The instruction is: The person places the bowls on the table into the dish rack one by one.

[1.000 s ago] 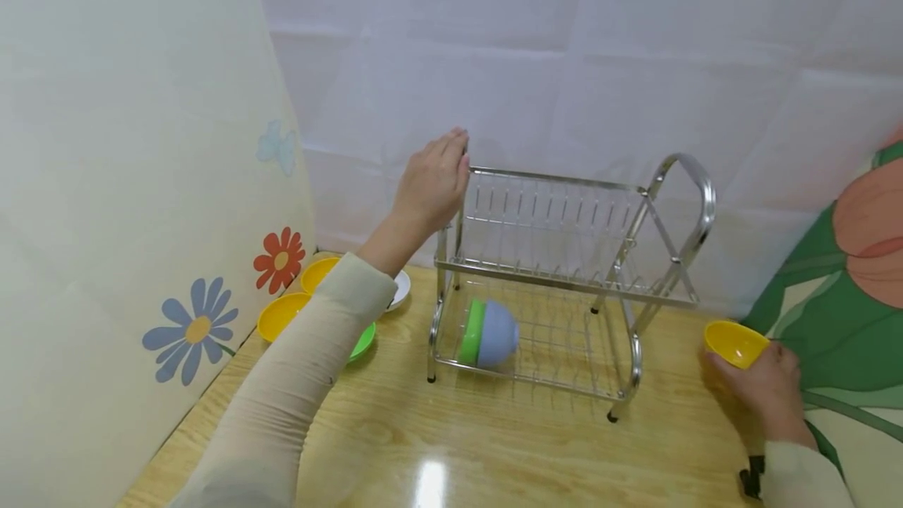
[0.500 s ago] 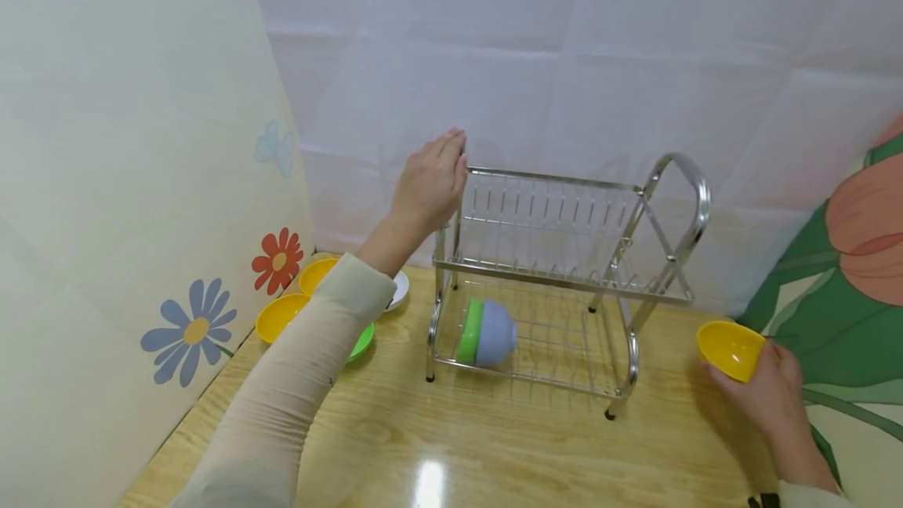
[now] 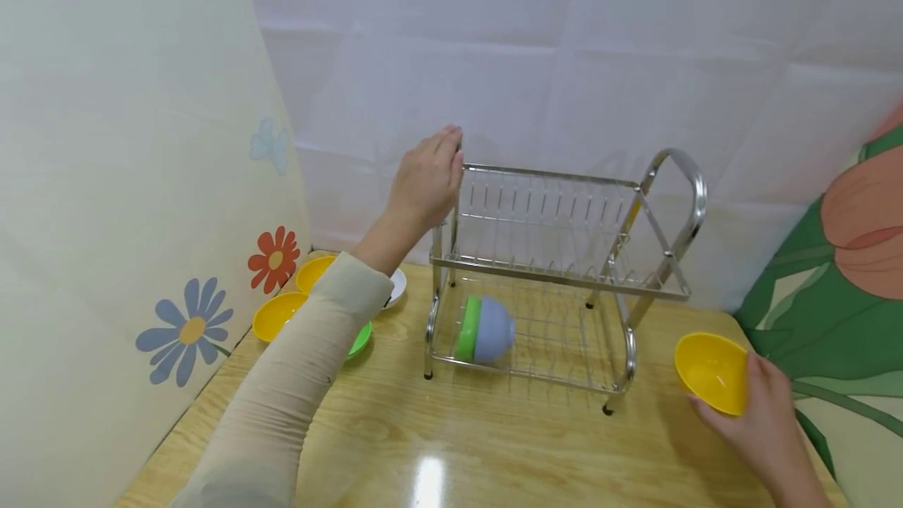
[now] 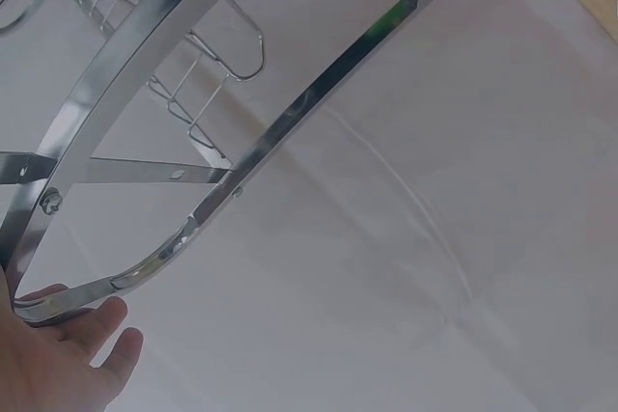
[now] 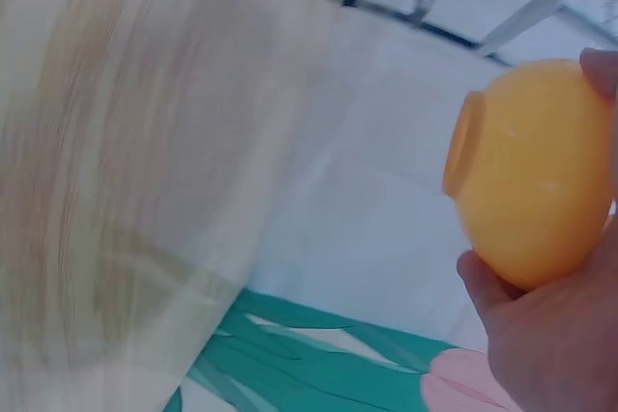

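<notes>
My left hand [image 3: 426, 179] holds the top of the left arched side of a two-tier metal dish rack [image 3: 557, 281]. In the left wrist view, the fingers [image 4: 101, 335] of that hand bend under the chrome bar [image 4: 72, 301]. To the right of the rack, my right hand [image 3: 765, 418] grips a yellow bowl [image 3: 712, 371] by its side, raised above the table. The right wrist view shows the same bowl [image 5: 536, 166] from its base, thumb and fingers on either side. On the rack's lower tier, a green bowl [image 3: 468, 328] and a light blue bowl [image 3: 494, 330] stand on their sides, nested together.
Left of the rack lie two yellow dishes [image 3: 278, 316], a green dish [image 3: 361, 339] and a white dish [image 3: 397, 287], partly behind my left sleeve [image 3: 282, 390]. A white cloth wall [image 3: 550, 45] hangs behind the wooden table [image 3: 529, 453].
My right hand has carried the yellow bowl left and toward me, closer to the rack, with its opening turned more to the camera. My left hand stays on the rack.
</notes>
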Tool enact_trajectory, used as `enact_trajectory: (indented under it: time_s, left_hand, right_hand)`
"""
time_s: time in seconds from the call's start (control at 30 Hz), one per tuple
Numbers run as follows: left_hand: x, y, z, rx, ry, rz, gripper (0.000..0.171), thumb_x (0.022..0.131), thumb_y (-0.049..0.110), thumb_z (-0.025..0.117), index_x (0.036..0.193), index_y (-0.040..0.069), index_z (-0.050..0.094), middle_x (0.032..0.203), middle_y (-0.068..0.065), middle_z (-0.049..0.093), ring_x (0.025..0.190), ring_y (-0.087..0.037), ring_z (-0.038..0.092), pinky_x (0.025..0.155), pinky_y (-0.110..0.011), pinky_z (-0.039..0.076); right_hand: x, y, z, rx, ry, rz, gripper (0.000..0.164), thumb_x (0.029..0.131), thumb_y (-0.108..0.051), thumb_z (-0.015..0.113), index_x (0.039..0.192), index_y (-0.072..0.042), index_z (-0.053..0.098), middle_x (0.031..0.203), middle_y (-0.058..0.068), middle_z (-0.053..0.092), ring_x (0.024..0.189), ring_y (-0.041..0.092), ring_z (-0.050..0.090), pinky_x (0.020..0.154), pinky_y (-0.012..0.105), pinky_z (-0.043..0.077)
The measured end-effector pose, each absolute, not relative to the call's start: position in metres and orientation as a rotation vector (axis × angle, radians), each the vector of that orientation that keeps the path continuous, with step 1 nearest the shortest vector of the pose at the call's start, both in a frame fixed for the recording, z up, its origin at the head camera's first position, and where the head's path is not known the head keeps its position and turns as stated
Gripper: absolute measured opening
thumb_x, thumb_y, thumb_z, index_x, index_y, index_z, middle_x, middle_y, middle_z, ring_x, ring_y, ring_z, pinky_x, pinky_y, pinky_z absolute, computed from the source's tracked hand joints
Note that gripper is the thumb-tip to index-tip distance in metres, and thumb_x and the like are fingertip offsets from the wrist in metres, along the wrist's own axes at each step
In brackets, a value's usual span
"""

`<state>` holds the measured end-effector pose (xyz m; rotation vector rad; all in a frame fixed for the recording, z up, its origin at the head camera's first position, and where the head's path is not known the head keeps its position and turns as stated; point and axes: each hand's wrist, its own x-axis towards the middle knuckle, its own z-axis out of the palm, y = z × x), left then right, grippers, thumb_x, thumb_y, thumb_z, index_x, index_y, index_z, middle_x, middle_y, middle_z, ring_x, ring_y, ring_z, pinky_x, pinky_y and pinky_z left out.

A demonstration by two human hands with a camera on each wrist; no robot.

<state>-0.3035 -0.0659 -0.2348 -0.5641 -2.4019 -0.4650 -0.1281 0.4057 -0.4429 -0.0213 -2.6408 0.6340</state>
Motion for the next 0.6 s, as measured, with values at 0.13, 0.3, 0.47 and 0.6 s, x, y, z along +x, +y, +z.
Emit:
enact_trajectory:
  time_s: [0.13, 0.3, 0.47, 0.6]
  left_hand:
    - [-0.304, -0.066, -0.235, -0.561, -2.399, -0.478, 0.047, 0.109, 0.023, 0.035, 0.149, 0.001, 0.045, 0.156, -0.013, 0.045, 0.143, -0.030, 0.043, 0.116, -0.048, 0.038]
    - [-0.304, -0.070, -0.236, -0.547, -2.402, -0.481, 0.047, 0.109, 0.024, 0.035, 0.149, 0.001, 0.045, 0.156, -0.012, 0.045, 0.143, -0.029, 0.043, 0.116, -0.048, 0.038]
    - [-0.304, -0.072, -0.236, -0.542, -2.411, -0.475, 0.048, 0.109, 0.025, 0.034, 0.150, 0.002, 0.045, 0.157, -0.012, 0.044, 0.143, -0.029, 0.043, 0.116, -0.049, 0.038]
    - [-0.305, -0.074, -0.236, -0.538, -2.406, -0.482, 0.048, 0.109, 0.026, 0.034, 0.149, 0.002, 0.045, 0.157, -0.012, 0.045, 0.143, -0.029, 0.043, 0.115, -0.049, 0.038]
  right_hand:
    - [-0.112, 0.389, -0.435, -0.031, -2.686, 0.656, 0.105, 0.083, -0.029, 0.080, 0.150, 0.020, 0.016, 0.144, 0.048, 0.019, 0.122, 0.063, 0.024, 0.105, 0.079, 0.024]
    - [-0.098, 0.368, -0.424, 0.068, -2.686, 0.729, 0.112, 0.079, -0.026, 0.085, 0.154, 0.016, 0.013, 0.148, 0.044, 0.018, 0.122, 0.062, 0.024, 0.107, 0.078, 0.021]
    - [-0.090, 0.345, -0.416, 0.214, -2.647, 0.739, 0.120, 0.067, -0.020, 0.093, 0.155, 0.012, 0.018, 0.148, 0.039, 0.024, 0.121, 0.058, 0.029, 0.114, 0.062, 0.025]
    - [-0.089, 0.326, -0.410, 0.330, -2.621, 0.689, 0.122, 0.057, -0.018, 0.098, 0.153, 0.012, 0.027, 0.147, 0.033, 0.030, 0.119, 0.054, 0.035, 0.111, 0.036, 0.038]
